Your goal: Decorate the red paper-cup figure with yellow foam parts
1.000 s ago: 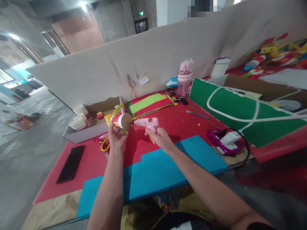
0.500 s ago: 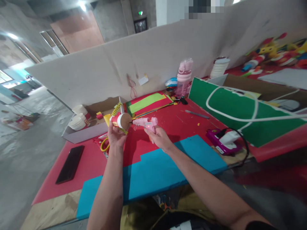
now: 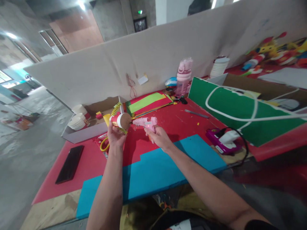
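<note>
Spreading across the head view, a red-covered worktop [image 3: 182,127] carries a blue sheet [image 3: 153,179] along its near edge, with bare wood [image 3: 52,204] showing at the lower left corner. A pale partition [image 3: 107,67] rises behind it. To the left lies a grey floor [image 3: 35,137]; beyond the partition are concrete walls [image 3: 115,25] and a small green-lit sign [image 3: 140,12].

Above the worktop, the left hand [image 3: 116,137] is wrapped round a red and white cup [image 3: 116,120] tipped on its side, its brown round end turned to the right. The right hand [image 3: 160,137] is closed round the handle of a pink glue gun [image 3: 145,123], whose nozzle points at that brown end; whether the two touch is hard to tell. A phone [image 3: 69,164] lies at the left, and a purple power strip [image 3: 223,145] sits near the right end, beside a green-sided box [image 3: 223,108].

Some of the left hand's fingers are hidden by the cup. Yellow scissor-like loops [image 3: 103,145] show only partly beside the left wrist. White cable [image 3: 256,108] runs off the right edge, where a jumble of coloured pieces [image 3: 273,52] is too blurred to sort out. A dark shape [image 3: 199,6] over the partition is cut off by the top edge and cannot be identified.
</note>
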### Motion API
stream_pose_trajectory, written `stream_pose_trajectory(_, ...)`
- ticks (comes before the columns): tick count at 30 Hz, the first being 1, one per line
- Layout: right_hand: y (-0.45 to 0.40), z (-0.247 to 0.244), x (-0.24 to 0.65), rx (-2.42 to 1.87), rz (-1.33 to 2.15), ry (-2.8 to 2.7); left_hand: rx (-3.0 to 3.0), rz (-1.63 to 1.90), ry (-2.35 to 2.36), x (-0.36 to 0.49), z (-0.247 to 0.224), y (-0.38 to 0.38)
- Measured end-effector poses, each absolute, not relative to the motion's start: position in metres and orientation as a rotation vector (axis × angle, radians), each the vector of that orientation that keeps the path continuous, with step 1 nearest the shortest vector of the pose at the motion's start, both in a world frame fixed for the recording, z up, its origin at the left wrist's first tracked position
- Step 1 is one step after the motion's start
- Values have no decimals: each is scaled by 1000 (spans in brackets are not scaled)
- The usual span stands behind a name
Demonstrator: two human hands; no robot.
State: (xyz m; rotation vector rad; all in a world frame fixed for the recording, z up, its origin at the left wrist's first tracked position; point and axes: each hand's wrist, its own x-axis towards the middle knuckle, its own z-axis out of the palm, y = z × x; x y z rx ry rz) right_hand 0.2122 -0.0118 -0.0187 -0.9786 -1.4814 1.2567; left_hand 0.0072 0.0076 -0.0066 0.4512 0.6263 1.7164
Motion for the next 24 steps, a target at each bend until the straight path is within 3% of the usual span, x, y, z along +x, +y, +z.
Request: stream_pose_trajectory(24,-19,-15,212,-916,1248,-1505,465,1706,621,9,-4,6)
